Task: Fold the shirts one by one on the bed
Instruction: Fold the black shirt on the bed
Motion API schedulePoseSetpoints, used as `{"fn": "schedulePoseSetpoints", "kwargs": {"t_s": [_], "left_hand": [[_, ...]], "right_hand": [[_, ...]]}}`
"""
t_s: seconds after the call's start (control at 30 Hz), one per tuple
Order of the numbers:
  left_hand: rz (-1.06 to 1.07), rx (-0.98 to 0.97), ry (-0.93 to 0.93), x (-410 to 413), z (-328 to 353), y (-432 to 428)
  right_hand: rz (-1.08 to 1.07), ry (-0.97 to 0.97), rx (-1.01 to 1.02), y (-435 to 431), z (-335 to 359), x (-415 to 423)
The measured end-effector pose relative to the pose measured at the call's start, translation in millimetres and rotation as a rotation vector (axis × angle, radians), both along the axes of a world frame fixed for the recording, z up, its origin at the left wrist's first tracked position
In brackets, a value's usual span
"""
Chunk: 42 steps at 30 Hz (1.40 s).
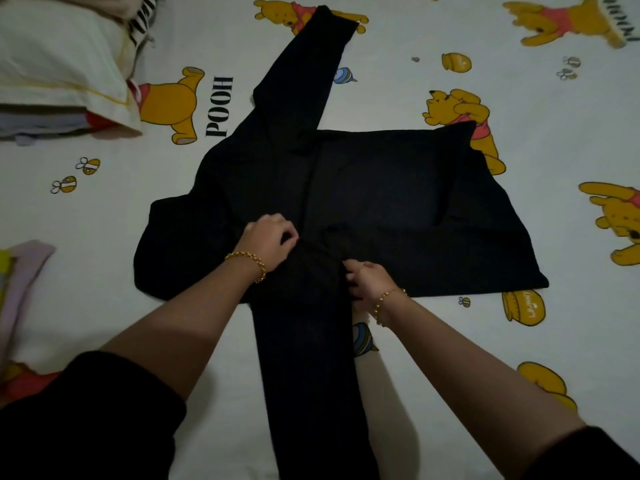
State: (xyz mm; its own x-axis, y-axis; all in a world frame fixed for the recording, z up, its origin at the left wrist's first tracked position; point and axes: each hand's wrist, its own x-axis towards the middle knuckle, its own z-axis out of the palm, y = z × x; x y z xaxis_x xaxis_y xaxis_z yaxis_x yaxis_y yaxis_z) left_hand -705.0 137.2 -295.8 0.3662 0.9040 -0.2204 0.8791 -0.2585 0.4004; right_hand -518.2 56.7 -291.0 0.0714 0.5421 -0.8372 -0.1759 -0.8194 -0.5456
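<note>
Inventory, read left to right, each place given from the black shirt.

1. Pastel clothes (20, 271): a loose pile at the bed's edge, well to the left of the shirt.
2. Pillow (59, 64): cream, well to the left of the shirt and beyond it, lying on a flat stack of folded clothes (45, 124).
3. Bed (433, 368): white sheet printed with yellow bears and honey pots, under everything.
4. Black shirt (381, 202): long-sleeved, spread flat in the middle of the bed. The collar end is to the left and the hem to the right. Whether it has a hood is too dark to tell.
5. Left hand (270, 242): on the shirt's near shoulder. The fingers are curled and bunched together, pinching the cloth where the sleeve joins the body. There is a gold bracelet at the wrist.
6. Near sleeve (304, 358): runs from that shoulder straight toward the person, between the two forearms.
7. Far sleeve (311, 57): stretched out the opposite way, lying flat.
8. Right hand (367, 282): at the right edge of the near sleeve, just below the shoulder, also wearing a bracelet. The fingers are curled close together and nip the sleeve's edge.

Handling note: the cloth looks soft, limp and light, probably a thick knit. It should drape and crease wherever it is lifted and will not hold a line by itself. The shoulder seam and the cuff look like the best places to take hold, so the sleeve carries across the body without dragging it.
</note>
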Motion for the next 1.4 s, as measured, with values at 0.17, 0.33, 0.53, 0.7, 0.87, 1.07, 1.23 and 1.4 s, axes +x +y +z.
{"fn": "schedulePoseSetpoints", "kwargs": {"t_s": [0.17,0.33,0.53,0.7,0.87,1.07,1.23,1.4], "left_hand": [[0.198,0.006,-0.077,10.0,2.7,-6.1],[0.203,0.064,-0.006,17.7,0.0,-12.0],[0.235,0.082,0.07,29.4,-8.3,-14.7],[0.306,0.101,0.089,28.2,-13.7,-11.6],[0.342,0.123,0.112,31.2,-18.6,-15.4],[0.398,0.128,0.1,35.4,-21.5,-17.8],[0.413,0.137,0.105,35.8,-25.9,-19.7],[0.547,0.154,-0.011,44.5,-20.5,-21.9]], "right_hand": [[0.236,0.197,-0.046,-10.2,10.2,12.4],[0.126,0.344,-0.016,-4.3,15.0,36.0],[0.182,0.289,-0.109,3.6,23.5,54.4],[0.478,0.174,-0.15,15.3,40.5,85.8],[0.408,0.152,-0.088,28.9,44.7,127.9],[0.714,-0.144,-0.186,55.5,51.5,184.3],[1.116,-0.851,-0.017,85.3,45.3,216.3],[0.897,-1.351,0.343,83.1,30.8,223.2]]}}
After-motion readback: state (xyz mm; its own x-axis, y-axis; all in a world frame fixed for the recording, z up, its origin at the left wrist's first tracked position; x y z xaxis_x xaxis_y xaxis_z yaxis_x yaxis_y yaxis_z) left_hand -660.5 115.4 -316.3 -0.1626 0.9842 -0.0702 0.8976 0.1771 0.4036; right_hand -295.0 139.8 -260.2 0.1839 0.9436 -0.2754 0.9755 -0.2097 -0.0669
